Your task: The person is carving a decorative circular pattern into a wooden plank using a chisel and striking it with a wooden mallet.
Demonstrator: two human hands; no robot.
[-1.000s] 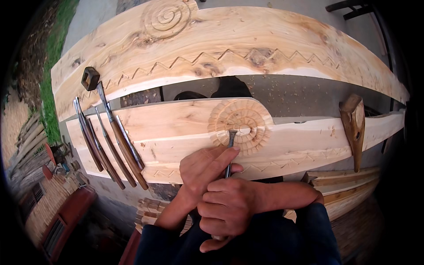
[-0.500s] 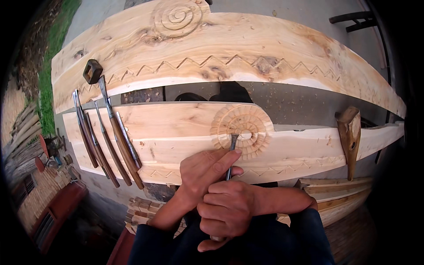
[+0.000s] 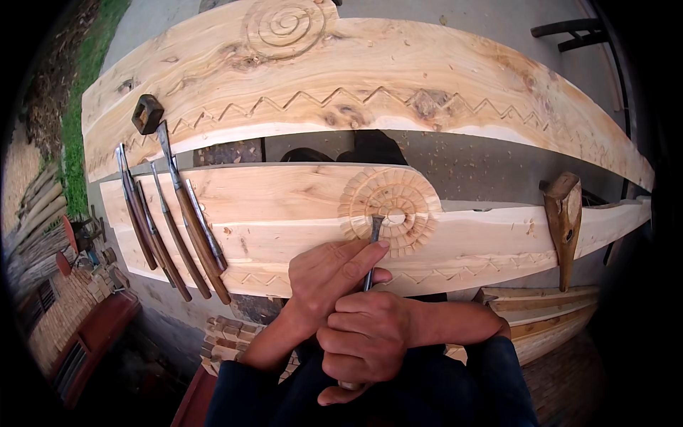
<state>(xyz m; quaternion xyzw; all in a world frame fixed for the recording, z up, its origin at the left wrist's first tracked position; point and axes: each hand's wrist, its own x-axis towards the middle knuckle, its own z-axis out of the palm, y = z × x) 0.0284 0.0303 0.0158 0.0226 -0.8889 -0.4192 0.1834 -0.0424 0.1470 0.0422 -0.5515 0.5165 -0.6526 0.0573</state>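
A steel chisel point(image 3: 374, 231) rests its flat tip on a carved rosette point(image 3: 416, 206) near the rounded end of the closer wooden board point(image 3: 277, 199). My left hand point(image 3: 320, 277) is wrapped round the chisel's shank, its fingers lying across the metal just below the rosette. My right hand point(image 3: 363, 338) is closed round the chisel's handle underneath, near my body, with the handle mostly hidden. A carved zigzag line runs along the board's near edge on both sides of my hands.
Several chisels point(image 3: 181, 242) lie at the board's left, beside a dark block point(image 3: 148, 114). A wooden mallet point(image 3: 562, 228) lies at the right. Another long carved board point(image 3: 484, 71) stands beyond a gap. Firewood point(image 3: 39, 206) is at far left; more long timber pieces point(image 3: 541, 306) are below right.
Since a second ago the view has shifted a little, so the boards sit lower in the picture. My hands and the chisel hold nearly the same position on the rosette.
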